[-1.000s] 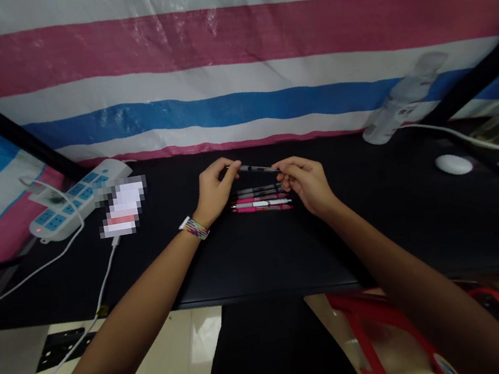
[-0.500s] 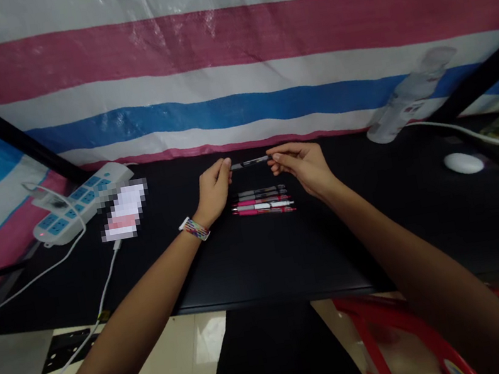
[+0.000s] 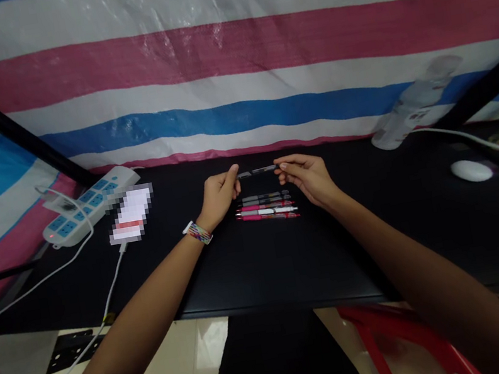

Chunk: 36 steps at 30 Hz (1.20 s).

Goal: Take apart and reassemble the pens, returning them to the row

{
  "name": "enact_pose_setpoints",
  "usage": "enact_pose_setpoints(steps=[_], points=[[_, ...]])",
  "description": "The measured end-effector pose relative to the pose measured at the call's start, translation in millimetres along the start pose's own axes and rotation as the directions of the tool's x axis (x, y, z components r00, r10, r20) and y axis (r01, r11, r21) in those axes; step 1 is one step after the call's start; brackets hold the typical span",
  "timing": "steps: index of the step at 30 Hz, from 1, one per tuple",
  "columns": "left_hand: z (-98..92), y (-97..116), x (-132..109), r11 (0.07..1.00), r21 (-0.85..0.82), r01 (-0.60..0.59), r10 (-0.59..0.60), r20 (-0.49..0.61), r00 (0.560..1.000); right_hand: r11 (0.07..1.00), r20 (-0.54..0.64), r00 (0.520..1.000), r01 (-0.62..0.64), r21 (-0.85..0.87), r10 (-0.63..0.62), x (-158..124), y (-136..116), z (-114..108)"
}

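A dark pen with a clear barrel [image 3: 257, 171] lies crosswise between my two hands, just beyond a row of other pens. My left hand [image 3: 221, 197], with a patterned band on its wrist, pinches the pen's left end between thumb and fingers. At the other end, my right hand [image 3: 309, 178] grips the pen with thumb and forefinger, its other fingers loosely curled. Nearer to me, several pens [image 3: 267, 212] lie side by side on the black table [image 3: 280, 258]: dark ones at the back, pink, red and white ones in front.
On the left stand a white power strip [image 3: 90, 204] and a phone [image 3: 132, 214] with a white cable. A clear bottle [image 3: 412, 105] and a white mouse [image 3: 471, 170] are on the right. Striped sheeting [image 3: 227, 50] hangs behind the table. A red stool [image 3: 399, 340] is below.
The whole scene sits slightly lower and farther right as the camera shifts. Both hands still hold the pen, which has tilted a little; the row of pens stays put.
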<state>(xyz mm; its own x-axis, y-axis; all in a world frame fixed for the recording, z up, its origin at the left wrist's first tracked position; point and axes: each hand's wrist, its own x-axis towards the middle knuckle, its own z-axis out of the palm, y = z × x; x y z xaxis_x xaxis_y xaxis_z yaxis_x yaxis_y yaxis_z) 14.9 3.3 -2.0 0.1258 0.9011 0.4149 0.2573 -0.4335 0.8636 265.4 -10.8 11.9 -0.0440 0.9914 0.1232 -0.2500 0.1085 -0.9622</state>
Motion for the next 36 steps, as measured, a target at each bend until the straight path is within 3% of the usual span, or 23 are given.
enact_pose_setpoints(steps=[4, 9, 15, 23, 27, 31, 36], points=[[-1.3, -2.6, 2.6, 0.992, -0.119, -0.04, 0.043, 0.016, 0.999, 1.0, -0.009, 1.0, 0.018, 0.004, -0.018, -1.0, 0.9, 0.4], [-1.1, -3.4, 2.7, 0.993, -0.116, 0.015, -0.008, 0.058, 0.998, 1.0, -0.008, 1.0, 0.016, -0.005, -0.016, 1.0, 5.0, -2.3], [-1.7, -0.7, 3.8, 0.991, -0.087, -0.098, 0.094, -0.046, 0.995, 1.0, 0.017, 1.0, 0.018, 0.002, -0.018, 1.9, 6.8, -2.7], [-4.2, 3.9, 3.4, 0.994, -0.068, -0.08, 0.076, -0.049, 0.996, 1.0, 0.002, 1.0, 0.007, 0.024, -0.007, 2.5, 6.4, -1.9], [-3.9, 1.7, 3.5, 0.992, -0.125, -0.01, 0.009, -0.009, 1.0, 1.0, -0.01, 1.0, -0.001, 0.03, 0.001, 2.9, 5.6, -2.0], [-3.9, 0.0, 4.0, 0.987, -0.153, -0.047, 0.047, -0.001, 0.999, 0.999, -0.023, 1.0, 0.003, 0.053, -0.002, 3.4, 4.6, -4.2], [-5.7, 4.4, 4.7, 0.987, -0.162, -0.008, 0.009, 0.004, 1.0, 0.997, -0.011, 1.0, -0.001, 0.071, 0.002, 3.2, 4.8, -6.7]])
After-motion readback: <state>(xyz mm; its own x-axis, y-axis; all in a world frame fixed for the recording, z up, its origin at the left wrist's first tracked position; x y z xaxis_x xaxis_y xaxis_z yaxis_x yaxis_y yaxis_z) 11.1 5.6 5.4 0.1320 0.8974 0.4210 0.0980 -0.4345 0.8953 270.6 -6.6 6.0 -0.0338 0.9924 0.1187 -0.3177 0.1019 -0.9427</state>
